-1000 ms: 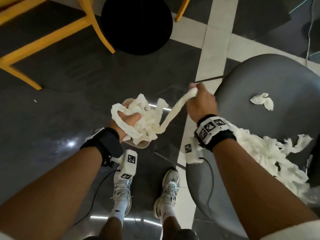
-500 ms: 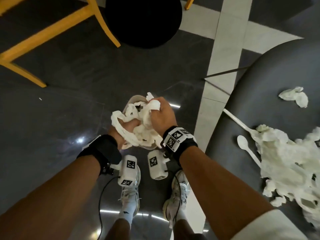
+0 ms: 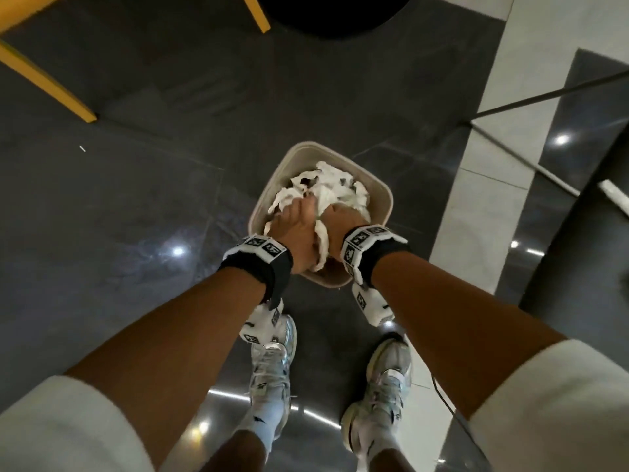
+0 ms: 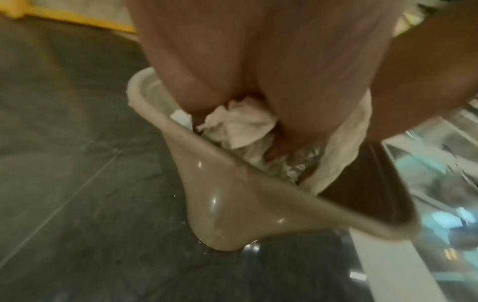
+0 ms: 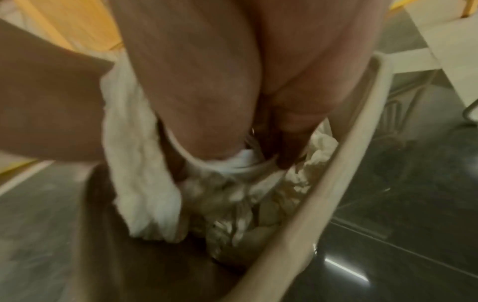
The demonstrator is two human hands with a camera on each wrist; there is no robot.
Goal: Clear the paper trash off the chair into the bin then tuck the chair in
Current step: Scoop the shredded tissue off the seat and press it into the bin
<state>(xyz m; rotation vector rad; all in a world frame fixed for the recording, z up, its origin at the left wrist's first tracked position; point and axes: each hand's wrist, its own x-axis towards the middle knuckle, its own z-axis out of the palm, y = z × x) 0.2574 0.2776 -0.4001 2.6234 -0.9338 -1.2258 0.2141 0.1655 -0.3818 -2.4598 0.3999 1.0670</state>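
A beige bin (image 3: 384, 199) stands on the dark floor in front of my feet, holding crumpled white paper (image 3: 330, 185). Both hands reach down into it side by side. My left hand (image 3: 292, 226) holds a wad of the paper (image 4: 240, 126) between thumb and fingers just inside the bin's wall (image 4: 232, 194). My right hand (image 3: 343, 216) has its fingers (image 5: 220, 102) curled round a strip of paper (image 5: 139, 173) beside the rim (image 5: 336, 163). A loop of paper hangs between the wrists. Only the edge of the grey chair (image 3: 585, 253) shows at the right; its seat top is out of view.
Yellow chair legs (image 3: 51, 83) stand at the far left and a black round base (image 3: 333, 11) at the top. Thin metal chair legs (image 3: 531, 97) cross the pale floor strip on the right. My shoes (image 3: 272, 369) stand just behind the bin, with a cable (image 3: 446, 403) by the right one.
Both hands brought the bundled paper together and went down into the bin with it. My head turned from the chair to the bin, so the seat left the view.
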